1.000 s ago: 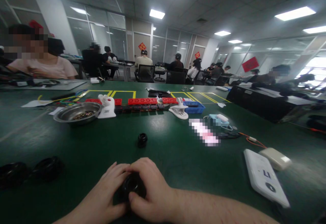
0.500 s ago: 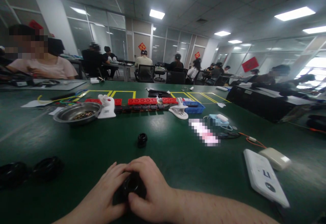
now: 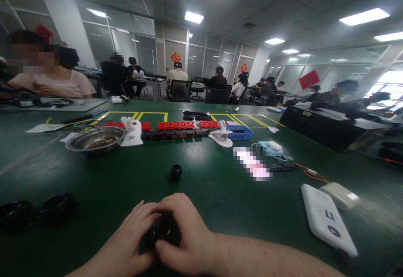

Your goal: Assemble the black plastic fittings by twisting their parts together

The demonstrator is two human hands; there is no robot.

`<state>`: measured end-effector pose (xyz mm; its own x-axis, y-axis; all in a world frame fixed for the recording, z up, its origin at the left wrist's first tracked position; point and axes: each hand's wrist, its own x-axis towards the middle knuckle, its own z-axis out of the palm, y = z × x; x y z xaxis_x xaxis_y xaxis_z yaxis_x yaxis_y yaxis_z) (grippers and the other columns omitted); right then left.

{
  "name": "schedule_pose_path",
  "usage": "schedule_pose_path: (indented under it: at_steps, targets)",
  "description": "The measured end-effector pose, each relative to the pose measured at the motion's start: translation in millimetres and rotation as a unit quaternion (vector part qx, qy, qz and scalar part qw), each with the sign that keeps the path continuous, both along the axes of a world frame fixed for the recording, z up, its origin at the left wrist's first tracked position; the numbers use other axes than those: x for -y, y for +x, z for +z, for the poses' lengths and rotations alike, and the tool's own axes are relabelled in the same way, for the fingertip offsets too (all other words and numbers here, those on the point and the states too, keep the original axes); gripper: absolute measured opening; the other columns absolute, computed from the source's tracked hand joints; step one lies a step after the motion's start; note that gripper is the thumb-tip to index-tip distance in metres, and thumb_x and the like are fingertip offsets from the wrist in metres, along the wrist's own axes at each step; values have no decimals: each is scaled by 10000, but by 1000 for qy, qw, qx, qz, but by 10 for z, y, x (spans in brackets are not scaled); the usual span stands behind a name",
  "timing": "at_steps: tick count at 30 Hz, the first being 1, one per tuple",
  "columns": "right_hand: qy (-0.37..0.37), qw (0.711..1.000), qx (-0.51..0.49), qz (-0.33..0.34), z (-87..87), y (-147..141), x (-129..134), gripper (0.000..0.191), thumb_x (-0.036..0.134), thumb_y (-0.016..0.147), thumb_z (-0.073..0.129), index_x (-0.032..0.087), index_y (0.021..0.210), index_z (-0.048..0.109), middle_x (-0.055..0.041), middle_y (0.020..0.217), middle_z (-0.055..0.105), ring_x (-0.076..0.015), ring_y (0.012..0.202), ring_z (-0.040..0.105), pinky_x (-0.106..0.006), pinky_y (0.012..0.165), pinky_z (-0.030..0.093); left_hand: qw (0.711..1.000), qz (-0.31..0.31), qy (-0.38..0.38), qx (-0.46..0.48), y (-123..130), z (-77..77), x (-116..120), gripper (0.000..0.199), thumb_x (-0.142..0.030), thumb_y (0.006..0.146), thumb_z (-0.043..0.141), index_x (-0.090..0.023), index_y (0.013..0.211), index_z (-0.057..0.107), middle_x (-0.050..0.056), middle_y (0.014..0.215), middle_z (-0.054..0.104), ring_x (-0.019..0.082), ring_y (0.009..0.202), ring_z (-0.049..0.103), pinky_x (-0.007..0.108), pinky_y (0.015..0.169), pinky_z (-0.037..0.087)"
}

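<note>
Both hands meet around a glossy black ring-shaped part (image 3: 166, 228) low in the middle of the view, over the green table (image 3: 220, 210). My left hand (image 3: 130, 235) curls round its left side, fingertips up near the right hand's fingers. My right hand (image 3: 192, 231) wraps its right side, with the thumb lying across the front of the part. The underside of the part is hidden. A smaller black ring-shaped piece (image 3: 175, 172) stands alone beyond the hands. Two larger black rings, one nearer (image 3: 58, 208) and one at the left edge (image 3: 15, 215), lie to the left.
Farther back are a metal bowl (image 3: 94, 139) of small parts, white clamps (image 3: 131, 132), a red strip (image 3: 176, 125) and a blue tray (image 3: 241, 133). A white device (image 3: 327, 218) and a beige box (image 3: 340, 195) lie right. Several people sit beyond the table.
My right thumb has shifted slightly left along the front of the black part. Otherwise both hands hold the same place.
</note>
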<state>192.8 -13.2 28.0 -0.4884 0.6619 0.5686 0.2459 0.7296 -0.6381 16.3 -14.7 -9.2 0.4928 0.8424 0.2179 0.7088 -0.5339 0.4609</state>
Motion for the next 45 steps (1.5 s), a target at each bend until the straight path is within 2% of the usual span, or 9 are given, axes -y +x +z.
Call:
schedule_pose_path:
  at_steps: [5,9,12,18,25,32,36,40,45]
  targets:
    - [-47,996,51,-50,-14,7,5,371,324,644,578,178,977,502,-53,902,552,-193,822,487,-337,746,396,1000,0,-12,-2,4,10,4,450,-243,618,586,-263,1065,535,50,1154,542,271,1088,467,529,996,217]
    - [-27,999,33,-18,-7,11,5,366,218,633,504,172,997,493,-50,894,554,-182,822,495,-337,775,390,1000,-7,-8,5,4,18,0,480,-238,622,577,-262,1097,510,53,1162,536,268,1084,468,522,994,224]
    - [-13,1000,11,4,14,11,4,404,215,614,472,166,1015,479,-57,921,547,-181,836,491,-342,789,392,1000,-11,-7,5,-6,2,-8,482,-230,606,581,-251,1084,524,53,1146,545,265,1081,470,508,999,222]
    - [-51,997,29,-54,-20,4,-2,357,283,629,562,158,959,506,-66,897,548,-194,832,483,-344,749,408,1000,1,-9,1,-7,3,2,455,-269,616,602,-254,1067,548,49,1153,542,293,1106,447,520,996,228]
    - [-29,999,12,5,-17,17,3,416,183,631,467,157,1046,484,-63,935,549,-178,851,494,-333,794,398,1000,-2,-6,-1,6,20,6,456,-271,624,599,-251,1075,534,51,1157,540,276,1098,454,510,996,236]
    - [-33,999,23,-37,-51,3,-11,458,364,604,631,168,998,504,-62,932,549,-202,867,486,-353,778,401,1000,1,-15,-7,-7,-14,-5,478,-246,599,589,-250,1074,541,42,1153,544,279,1087,465,514,1005,219]
    - [-25,999,23,-10,-51,-3,-12,391,254,628,560,185,1008,499,-50,918,561,-183,836,506,-331,777,407,1000,3,-8,-3,-3,0,-2,518,-213,586,577,-258,1099,520,44,1172,532,279,1098,449,506,1006,216]
    - [-10,1000,-2,27,-18,7,-7,441,210,603,477,163,1041,472,-64,941,550,-178,852,508,-332,810,400,1000,5,-13,-1,1,13,7,512,-242,596,595,-251,1103,519,52,1173,531,276,1108,440,492,1007,228]
    - [-14,1000,-4,-10,-25,15,-6,452,285,619,558,156,1043,470,-74,983,522,-197,918,469,-345,816,390,1000,9,-13,-2,-14,-3,-6,462,-253,601,596,-242,1060,552,55,1156,541,282,1104,449,506,1009,216]
